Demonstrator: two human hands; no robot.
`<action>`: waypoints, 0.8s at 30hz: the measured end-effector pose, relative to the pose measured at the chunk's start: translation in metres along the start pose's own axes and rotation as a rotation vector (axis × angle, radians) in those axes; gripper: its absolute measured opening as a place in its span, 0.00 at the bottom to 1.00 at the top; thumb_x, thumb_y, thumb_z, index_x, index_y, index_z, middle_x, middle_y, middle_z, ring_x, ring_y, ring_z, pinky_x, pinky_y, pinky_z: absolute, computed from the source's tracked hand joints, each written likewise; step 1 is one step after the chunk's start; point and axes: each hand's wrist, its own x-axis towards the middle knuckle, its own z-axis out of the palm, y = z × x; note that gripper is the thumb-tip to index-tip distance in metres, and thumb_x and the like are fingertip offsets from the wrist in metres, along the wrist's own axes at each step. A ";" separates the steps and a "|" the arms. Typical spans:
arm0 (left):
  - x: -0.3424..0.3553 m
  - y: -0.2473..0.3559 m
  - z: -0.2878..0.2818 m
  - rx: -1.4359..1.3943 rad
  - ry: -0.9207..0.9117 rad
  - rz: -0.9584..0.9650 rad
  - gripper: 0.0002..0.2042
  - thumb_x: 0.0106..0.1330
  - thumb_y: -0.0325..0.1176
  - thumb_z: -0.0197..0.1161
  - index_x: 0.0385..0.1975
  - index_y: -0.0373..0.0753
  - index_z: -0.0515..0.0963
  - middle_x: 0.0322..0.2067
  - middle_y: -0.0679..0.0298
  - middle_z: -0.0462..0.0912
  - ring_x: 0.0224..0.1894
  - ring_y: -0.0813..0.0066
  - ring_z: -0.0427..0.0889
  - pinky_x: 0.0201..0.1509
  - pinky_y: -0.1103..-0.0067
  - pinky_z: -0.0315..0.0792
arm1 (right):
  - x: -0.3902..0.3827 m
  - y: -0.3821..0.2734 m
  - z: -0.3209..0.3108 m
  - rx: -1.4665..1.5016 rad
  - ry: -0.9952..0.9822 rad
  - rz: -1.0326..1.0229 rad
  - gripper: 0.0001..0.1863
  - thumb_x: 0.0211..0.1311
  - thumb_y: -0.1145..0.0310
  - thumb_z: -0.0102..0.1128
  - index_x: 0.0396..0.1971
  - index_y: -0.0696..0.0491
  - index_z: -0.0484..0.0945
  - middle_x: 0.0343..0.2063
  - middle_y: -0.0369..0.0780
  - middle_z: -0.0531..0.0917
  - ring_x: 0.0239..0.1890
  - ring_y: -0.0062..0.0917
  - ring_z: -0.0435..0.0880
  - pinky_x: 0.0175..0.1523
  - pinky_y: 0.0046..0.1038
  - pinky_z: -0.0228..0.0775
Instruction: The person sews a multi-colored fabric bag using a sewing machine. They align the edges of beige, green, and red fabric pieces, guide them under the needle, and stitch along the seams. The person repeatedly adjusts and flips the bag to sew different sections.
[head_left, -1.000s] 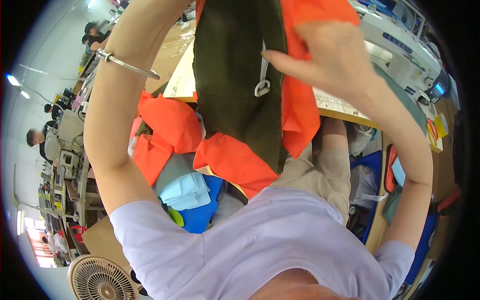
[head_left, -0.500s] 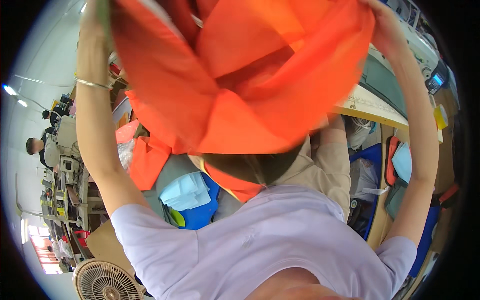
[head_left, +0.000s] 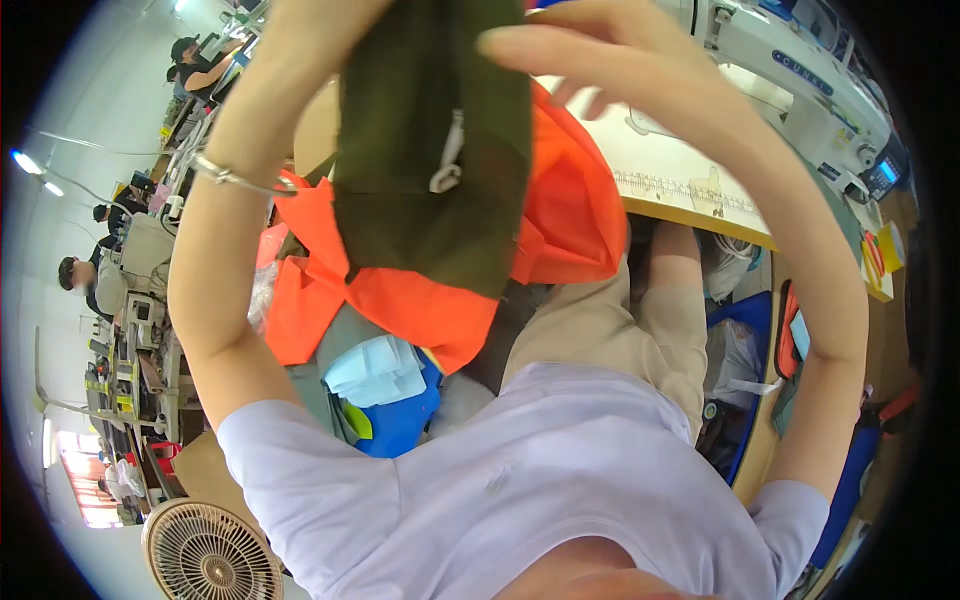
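I hold up an orange garment (head_left: pixel 560 215) with a dark olive panel (head_left: pixel 430 150) close in front of my face. A small white metal ring (head_left: pixel 445 175) hangs on the olive panel. My left hand (head_left: pixel 290 70), a thin bracelet on its wrist, is raised at the panel's left edge and grips it; its fingers are hidden behind the cloth and by the frame's top. My right hand (head_left: pixel 590 55) reaches over the panel's top right, fingers stretched along the fabric and holding it. The orange cloth hangs down over my lap.
A white sewing machine (head_left: pixel 790 70) stands on a wooden table (head_left: pixel 690 195) at the upper right. A blue bin (head_left: pixel 405 415) with light blue cloth sits by my left knee. A round fan (head_left: pixel 210 555) is at the lower left. Other people (head_left: pixel 85 280) work at the far left.
The garment has been turned: half a second ago orange cloth filled the view; now the olive panel faces me again. My right hand has shifted left over the panel's top.
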 end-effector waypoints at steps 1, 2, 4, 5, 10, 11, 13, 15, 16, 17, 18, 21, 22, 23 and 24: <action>-0.002 0.012 -0.004 -0.092 -0.138 0.023 0.22 0.77 0.46 0.53 0.38 0.30 0.85 0.36 0.61 0.86 0.36 0.80 0.81 0.41 0.78 0.75 | -0.005 -0.007 0.006 -0.112 -0.041 -0.089 0.23 0.62 0.58 0.66 0.49 0.62 0.82 0.39 0.43 0.88 0.40 0.28 0.87 0.45 0.31 0.77; -0.002 0.037 -0.025 -0.153 -0.275 0.047 0.22 0.77 0.46 0.54 0.39 0.30 0.85 0.36 0.62 0.86 0.36 0.82 0.81 0.41 0.79 0.75 | 0.005 -0.004 0.010 -0.176 -0.095 -0.102 0.22 0.64 0.56 0.64 0.48 0.60 0.82 0.39 0.43 0.88 0.41 0.31 0.87 0.46 0.32 0.77; -0.004 0.043 -0.040 -0.209 -0.295 0.016 0.21 0.77 0.46 0.55 0.41 0.31 0.85 0.36 0.63 0.86 0.36 0.83 0.81 0.40 0.82 0.75 | 0.016 -0.008 0.015 -0.171 -0.173 -0.008 0.22 0.64 0.55 0.63 0.47 0.58 0.83 0.38 0.44 0.88 0.40 0.33 0.87 0.46 0.32 0.77; -0.005 0.031 -0.041 -0.190 -0.177 -0.028 0.20 0.77 0.45 0.55 0.42 0.31 0.84 0.36 0.63 0.86 0.36 0.83 0.81 0.40 0.82 0.75 | 0.015 -0.024 0.007 -0.096 -0.198 0.090 0.22 0.63 0.54 0.64 0.46 0.58 0.83 0.37 0.43 0.88 0.39 0.33 0.87 0.45 0.31 0.77; -0.007 -0.035 -0.056 -0.501 0.022 -0.574 0.21 0.74 0.48 0.61 0.51 0.35 0.81 0.39 0.59 0.86 0.39 0.76 0.85 0.43 0.82 0.79 | 0.031 0.027 -0.088 1.016 0.046 -0.239 0.15 0.69 0.65 0.60 0.48 0.59 0.83 0.40 0.42 0.87 0.43 0.26 0.86 0.50 0.27 0.78; 0.009 -0.046 -0.073 -0.880 -0.288 -0.450 0.21 0.74 0.48 0.60 0.53 0.35 0.80 0.42 0.58 0.86 0.40 0.73 0.85 0.44 0.80 0.79 | 0.029 0.021 -0.097 0.974 0.046 -0.209 0.15 0.69 0.66 0.60 0.48 0.59 0.83 0.41 0.42 0.87 0.43 0.26 0.86 0.50 0.28 0.78; 0.016 -0.050 -0.091 -0.955 -0.278 -0.451 0.22 0.74 0.48 0.60 0.54 0.35 0.78 0.45 0.56 0.85 0.42 0.70 0.84 0.47 0.77 0.80 | 0.047 0.042 -0.084 0.974 -0.007 -0.135 0.15 0.70 0.66 0.59 0.49 0.59 0.82 0.42 0.42 0.87 0.43 0.26 0.86 0.50 0.28 0.78; 0.035 -0.079 -0.120 -0.894 0.030 -0.607 0.22 0.74 0.48 0.58 0.56 0.35 0.77 0.48 0.56 0.84 0.46 0.67 0.84 0.52 0.73 0.79 | 0.057 0.055 -0.074 0.921 -0.050 -0.040 0.15 0.70 0.66 0.59 0.49 0.59 0.82 0.42 0.42 0.87 0.44 0.26 0.86 0.50 0.29 0.78; 0.035 -0.107 -0.183 -0.915 0.066 -0.825 0.23 0.75 0.47 0.57 0.57 0.34 0.76 0.50 0.56 0.84 0.49 0.65 0.83 0.56 0.69 0.79 | 0.081 0.067 -0.035 0.983 -0.165 -0.007 0.15 0.70 0.66 0.59 0.49 0.59 0.82 0.43 0.42 0.87 0.44 0.26 0.86 0.51 0.29 0.78; 0.021 -0.093 -0.129 -0.851 0.073 -0.572 0.24 0.74 0.48 0.57 0.57 0.33 0.76 0.51 0.56 0.84 0.50 0.64 0.83 0.57 0.68 0.78 | 0.044 0.019 -0.033 0.942 0.036 0.084 0.15 0.71 0.65 0.59 0.50 0.58 0.82 0.43 0.41 0.87 0.44 0.26 0.86 0.52 0.31 0.78; 0.011 -0.080 -0.103 -0.699 0.106 -0.354 0.24 0.74 0.48 0.56 0.58 0.32 0.75 0.51 0.56 0.84 0.52 0.64 0.83 0.59 0.67 0.78 | 0.033 0.010 -0.038 0.843 0.060 -0.004 0.15 0.72 0.64 0.58 0.50 0.58 0.82 0.44 0.40 0.88 0.44 0.26 0.87 0.53 0.32 0.78; 0.044 -0.082 -0.066 -0.916 0.189 -0.093 0.24 0.76 0.46 0.52 0.60 0.31 0.74 0.56 0.53 0.82 0.55 0.62 0.82 0.66 0.65 0.73 | 0.035 -0.001 -0.120 0.788 -0.177 -0.304 0.17 0.73 0.60 0.56 0.50 0.57 0.82 0.44 0.39 0.88 0.43 0.25 0.88 0.53 0.30 0.79; 0.048 -0.101 -0.123 -1.042 0.023 -0.209 0.25 0.77 0.46 0.51 0.63 0.30 0.71 0.58 0.52 0.81 0.55 0.60 0.82 0.66 0.66 0.71 | 0.044 -0.008 -0.083 0.822 -0.142 -0.242 0.17 0.73 0.60 0.56 0.50 0.57 0.82 0.44 0.39 0.88 0.43 0.25 0.88 0.52 0.30 0.80; 0.050 -0.146 -0.179 -0.830 -0.142 -0.286 0.22 0.76 0.44 0.55 0.61 0.34 0.74 0.55 0.56 0.82 0.53 0.66 0.82 0.62 0.70 0.74 | 0.050 -0.013 -0.048 0.855 -0.112 -0.172 0.17 0.73 0.59 0.56 0.50 0.57 0.81 0.44 0.39 0.88 0.43 0.25 0.88 0.52 0.30 0.80; 0.054 -0.177 -0.213 -0.430 -0.275 -0.398 0.21 0.74 0.45 0.57 0.58 0.36 0.77 0.51 0.60 0.83 0.52 0.70 0.81 0.60 0.73 0.75 | 0.047 -0.029 -0.042 0.783 -0.196 -0.130 0.18 0.73 0.59 0.55 0.51 0.57 0.81 0.44 0.39 0.88 0.43 0.25 0.88 0.50 0.30 0.80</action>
